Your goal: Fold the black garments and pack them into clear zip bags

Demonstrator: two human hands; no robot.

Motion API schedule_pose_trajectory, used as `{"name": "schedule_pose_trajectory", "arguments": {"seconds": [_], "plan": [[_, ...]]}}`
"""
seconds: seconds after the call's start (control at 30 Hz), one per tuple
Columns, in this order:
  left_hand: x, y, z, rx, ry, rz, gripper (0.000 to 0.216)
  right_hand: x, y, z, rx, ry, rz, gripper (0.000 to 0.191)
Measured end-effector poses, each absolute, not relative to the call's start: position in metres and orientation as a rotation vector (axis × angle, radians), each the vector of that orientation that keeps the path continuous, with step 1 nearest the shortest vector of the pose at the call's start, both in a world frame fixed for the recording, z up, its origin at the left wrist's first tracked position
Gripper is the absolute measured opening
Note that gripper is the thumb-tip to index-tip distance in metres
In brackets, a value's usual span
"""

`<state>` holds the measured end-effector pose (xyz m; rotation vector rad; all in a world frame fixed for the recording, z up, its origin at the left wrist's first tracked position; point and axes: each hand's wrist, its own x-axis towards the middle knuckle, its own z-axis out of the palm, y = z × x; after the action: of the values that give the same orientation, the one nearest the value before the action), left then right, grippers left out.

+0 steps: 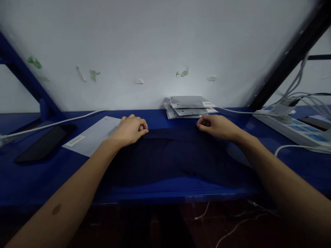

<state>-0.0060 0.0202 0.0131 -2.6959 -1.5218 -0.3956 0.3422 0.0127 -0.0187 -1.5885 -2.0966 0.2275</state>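
A dark navy piece of cloth, perhaps a garment, lies spread on the blue table. At its far left corner my left hand is closed, thumb and fingers pinching the edge. My right hand pinches the far right corner in the same way. The far edge runs fairly straight between both hands, while the near edge is uneven with some wrinkles. Partly under my left hand and wrist is a flat grey-white plastic bag with a small label.
Beyond the cloth, several similar bags are stacked against the white wall. A black phone lies at the left beside a white cable. At the right stands a power strip with plugged cables. The blue table ends close in front.
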Motion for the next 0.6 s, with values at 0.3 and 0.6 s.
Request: {"name": "schedule_pose_trajectory", "arguments": {"seconds": [0.3, 0.6], "plan": [[-0.001, 0.021, 0.005, -2.724, -1.451, -0.495, 0.023, 0.343, 0.017, -0.026, -1.626, -2.1, 0.118, 0.016], [0.002, 0.012, 0.011, -2.748, -1.529, -0.536, 0.026, 0.346, 0.021, -0.028, -1.563, -2.189, 0.004, 0.016]]}}
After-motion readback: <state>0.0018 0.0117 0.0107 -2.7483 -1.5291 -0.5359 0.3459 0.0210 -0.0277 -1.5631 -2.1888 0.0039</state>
